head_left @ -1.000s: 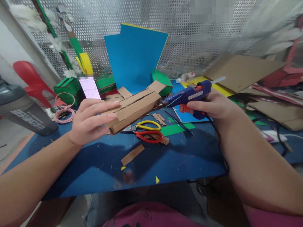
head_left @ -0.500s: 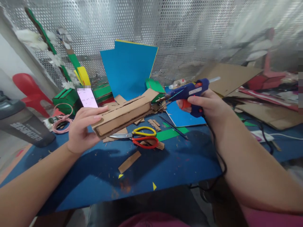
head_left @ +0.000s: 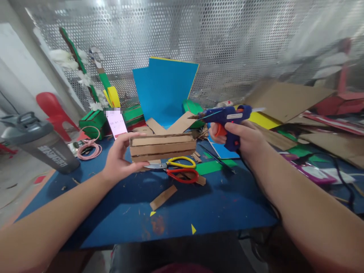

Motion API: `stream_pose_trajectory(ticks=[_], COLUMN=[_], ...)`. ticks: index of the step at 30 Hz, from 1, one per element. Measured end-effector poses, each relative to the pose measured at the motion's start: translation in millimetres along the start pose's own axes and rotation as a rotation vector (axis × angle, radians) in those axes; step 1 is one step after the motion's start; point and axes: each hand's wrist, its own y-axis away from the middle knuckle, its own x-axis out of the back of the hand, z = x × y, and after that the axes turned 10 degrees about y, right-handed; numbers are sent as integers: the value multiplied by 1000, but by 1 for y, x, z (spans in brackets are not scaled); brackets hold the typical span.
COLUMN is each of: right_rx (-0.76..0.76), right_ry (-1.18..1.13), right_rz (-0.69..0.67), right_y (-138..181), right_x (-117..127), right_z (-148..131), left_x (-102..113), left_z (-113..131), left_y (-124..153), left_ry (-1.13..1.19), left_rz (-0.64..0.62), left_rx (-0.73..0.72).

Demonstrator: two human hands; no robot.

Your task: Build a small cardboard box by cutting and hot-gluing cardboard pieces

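Observation:
My left hand (head_left: 121, 159) grips the left end of a long cardboard box (head_left: 162, 146) and holds it level above the blue table (head_left: 222, 206). My right hand (head_left: 241, 136) is closed round the handle of a blue glue gun (head_left: 227, 115) with an orange trigger. The gun's nozzle points left and sits a little above and right of the box, not touching it. A black cord runs from the gun down along my right arm.
Yellow and red scissors (head_left: 179, 170) and cardboard scraps (head_left: 163, 197) lie under the box. Behind stand blue sheets (head_left: 165, 91), green boxes (head_left: 95, 121), a phone (head_left: 117, 123), a pink cable (head_left: 89, 148). A grey shaker bottle (head_left: 42, 146) is left; cardboard sheets (head_left: 290, 98) are right.
My left hand has turned the cardboard box from a slant to level and lowered it. The glue gun's nozzle has lifted off the box's far end and moved slightly up.

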Motion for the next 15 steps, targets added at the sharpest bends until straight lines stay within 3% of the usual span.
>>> stream_pose_trajectory(ticks=[7,15], right_rx=[124,169], right_ry=[247,342], right_rz=[210,-83], right_y=[15,24], right_x=[-21,-55], right_z=[-15,-23], left_x=[-6,-15], left_z=[-2,9], left_y=[9,8], left_ry=[-9,-25], left_rz=[-36,-97], left_rx=[13,25])
